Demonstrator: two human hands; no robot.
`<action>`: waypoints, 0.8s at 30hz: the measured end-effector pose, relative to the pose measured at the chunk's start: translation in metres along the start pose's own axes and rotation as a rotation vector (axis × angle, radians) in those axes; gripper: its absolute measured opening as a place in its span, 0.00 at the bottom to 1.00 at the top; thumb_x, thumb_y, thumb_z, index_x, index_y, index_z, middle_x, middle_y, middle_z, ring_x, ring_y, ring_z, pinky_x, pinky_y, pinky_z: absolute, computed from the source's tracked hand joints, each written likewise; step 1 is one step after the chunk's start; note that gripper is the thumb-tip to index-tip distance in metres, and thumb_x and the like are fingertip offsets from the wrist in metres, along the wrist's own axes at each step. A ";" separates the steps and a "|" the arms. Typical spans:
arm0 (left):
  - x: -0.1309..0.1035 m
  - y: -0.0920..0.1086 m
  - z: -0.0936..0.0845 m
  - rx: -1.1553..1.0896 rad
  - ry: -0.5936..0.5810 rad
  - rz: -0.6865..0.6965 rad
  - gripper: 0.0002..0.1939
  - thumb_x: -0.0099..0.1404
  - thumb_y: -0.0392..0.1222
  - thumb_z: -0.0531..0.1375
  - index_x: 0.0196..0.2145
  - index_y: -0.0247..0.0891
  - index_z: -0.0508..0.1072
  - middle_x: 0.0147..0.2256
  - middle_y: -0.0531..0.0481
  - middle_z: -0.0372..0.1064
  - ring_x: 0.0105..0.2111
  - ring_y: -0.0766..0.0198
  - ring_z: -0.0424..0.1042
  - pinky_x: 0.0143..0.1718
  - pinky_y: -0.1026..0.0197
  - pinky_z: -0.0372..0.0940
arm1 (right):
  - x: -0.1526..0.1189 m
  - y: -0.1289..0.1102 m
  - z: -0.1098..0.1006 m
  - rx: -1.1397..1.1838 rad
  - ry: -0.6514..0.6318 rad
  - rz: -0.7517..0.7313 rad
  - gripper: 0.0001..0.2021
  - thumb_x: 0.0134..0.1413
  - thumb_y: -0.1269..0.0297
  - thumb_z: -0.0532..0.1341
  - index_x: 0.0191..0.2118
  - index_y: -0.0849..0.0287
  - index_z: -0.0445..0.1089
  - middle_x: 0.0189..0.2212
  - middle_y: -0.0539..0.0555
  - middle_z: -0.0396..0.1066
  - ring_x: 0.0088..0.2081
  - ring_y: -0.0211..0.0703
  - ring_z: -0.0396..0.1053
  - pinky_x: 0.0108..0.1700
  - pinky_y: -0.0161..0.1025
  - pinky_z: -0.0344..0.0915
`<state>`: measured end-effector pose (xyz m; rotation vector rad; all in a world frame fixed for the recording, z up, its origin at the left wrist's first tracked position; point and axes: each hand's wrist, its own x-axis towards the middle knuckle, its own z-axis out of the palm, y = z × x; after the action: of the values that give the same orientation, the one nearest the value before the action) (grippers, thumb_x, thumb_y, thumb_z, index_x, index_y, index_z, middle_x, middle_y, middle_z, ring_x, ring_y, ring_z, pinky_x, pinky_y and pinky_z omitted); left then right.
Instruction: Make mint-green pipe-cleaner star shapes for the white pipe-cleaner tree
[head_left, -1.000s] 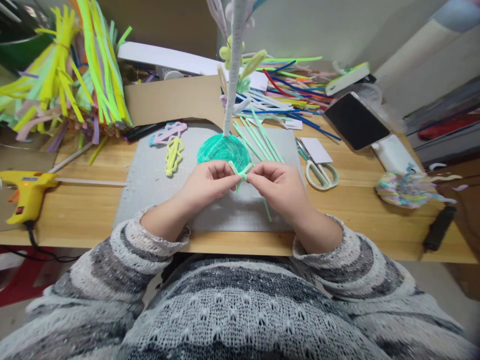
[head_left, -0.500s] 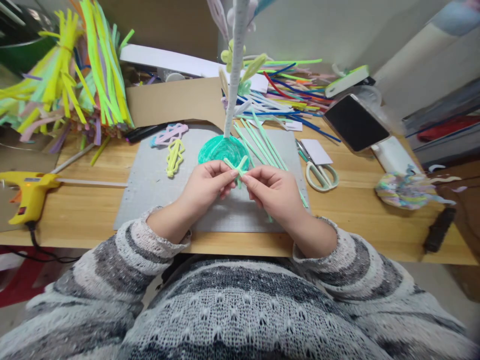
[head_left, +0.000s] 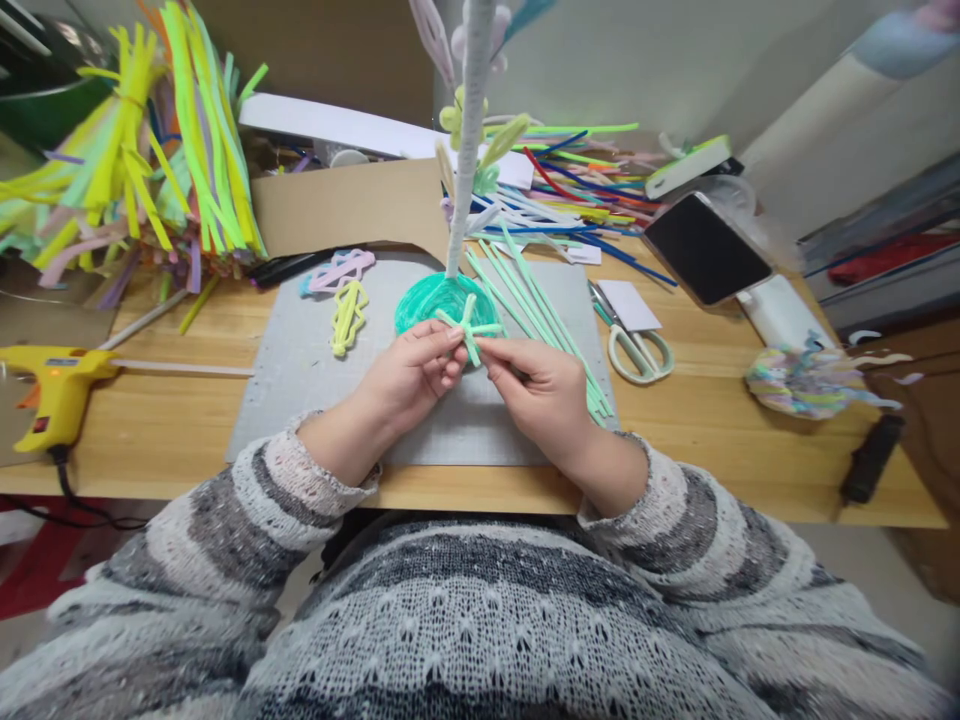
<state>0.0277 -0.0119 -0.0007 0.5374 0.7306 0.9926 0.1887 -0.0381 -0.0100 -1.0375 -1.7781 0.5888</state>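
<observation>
Behind and left of the gray cutting mat [head_left: 292, 400], yellow and green pipe cleaners [head_left: 210, 130] stand in thick bunches. Left of the mat, a yellow hot glue gun [head_left: 64, 375] has a pale glue stick [head_left: 184, 369] reaching from its back to the mat's left edge. A cardboard strip [head_left: 345, 210] stands along the mat's far edge.

On the mat's far left part lie a pastel zigzag piece [head_left: 341, 270] and, just in front, a yellow zigzag piece [head_left: 347, 320]. Over the mat's middle, the left hand [head_left: 409, 375] pinches a mint-green pipe-cleaner star [head_left: 468, 328] between thumb and forefinger, its arms splayed. The star is in front of a teal coiled disc [head_left: 420, 300] on the mat, from which a white wrapped stem [head_left: 466, 150] rises. The right hand [head_left: 544, 395] has its thumb and forefinger drawn close at the star's lower right edge; I cannot tell whether they grip it.

Loose mint-green pipe cleaners [head_left: 544, 305] slant across the mat's right side, partly behind that hand. Right of the mat lie scissors [head_left: 641, 355], a white card [head_left: 630, 305] and, farther out, a dark-screened smartphone [head_left: 707, 248].
</observation>
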 end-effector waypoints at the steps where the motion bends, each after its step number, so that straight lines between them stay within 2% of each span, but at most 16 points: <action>1: 0.000 0.000 0.000 -0.021 -0.007 -0.007 0.11 0.51 0.35 0.69 0.26 0.34 0.68 0.21 0.55 0.69 0.20 0.74 0.66 0.20 0.73 0.61 | 0.001 0.002 0.000 0.004 0.004 -0.005 0.12 0.59 0.70 0.58 0.44 0.54 0.77 0.34 0.52 0.78 0.33 0.39 0.73 0.37 0.40 0.69; 4: -0.002 0.001 0.001 -0.044 -0.031 0.003 0.10 0.50 0.34 0.68 0.27 0.35 0.69 0.24 0.54 0.70 0.26 0.71 0.70 0.27 0.70 0.65 | 0.003 0.008 -0.001 0.056 0.011 0.002 0.12 0.58 0.69 0.58 0.44 0.53 0.76 0.31 0.50 0.76 0.33 0.39 0.72 0.36 0.41 0.68; 7: -0.003 0.004 0.001 0.008 -0.038 -0.003 0.10 0.49 0.32 0.68 0.29 0.34 0.70 0.25 0.53 0.71 0.26 0.70 0.70 0.28 0.68 0.66 | 0.008 0.011 -0.003 0.093 -0.004 -0.014 0.11 0.57 0.71 0.58 0.42 0.53 0.76 0.28 0.50 0.74 0.31 0.39 0.69 0.35 0.40 0.67; 12: -0.005 0.007 -0.001 0.151 -0.059 -0.003 0.12 0.50 0.35 0.69 0.29 0.36 0.69 0.25 0.53 0.71 0.27 0.68 0.71 0.31 0.64 0.67 | 0.016 0.009 -0.010 0.066 -0.029 -0.109 0.10 0.55 0.73 0.58 0.38 0.56 0.76 0.32 0.53 0.72 0.35 0.41 0.69 0.37 0.40 0.66; 17: -0.006 0.012 -0.005 0.354 -0.086 0.100 0.10 0.51 0.37 0.70 0.26 0.34 0.72 0.22 0.55 0.69 0.24 0.72 0.66 0.29 0.69 0.61 | 0.022 0.010 -0.017 0.134 -0.124 -0.171 0.09 0.55 0.73 0.58 0.36 0.57 0.75 0.30 0.52 0.73 0.32 0.39 0.70 0.34 0.38 0.66; 24: -0.003 0.012 -0.007 0.094 -0.191 -0.102 0.12 0.46 0.37 0.73 0.26 0.31 0.74 0.23 0.52 0.71 0.23 0.72 0.67 0.27 0.69 0.62 | 0.017 0.009 -0.017 0.235 -0.090 -0.153 0.10 0.55 0.76 0.59 0.37 0.56 0.75 0.31 0.51 0.75 0.29 0.35 0.69 0.30 0.35 0.64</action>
<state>0.0147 -0.0087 0.0046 0.6614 0.6293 0.8025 0.2046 -0.0200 -0.0013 -0.7174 -1.7973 0.7377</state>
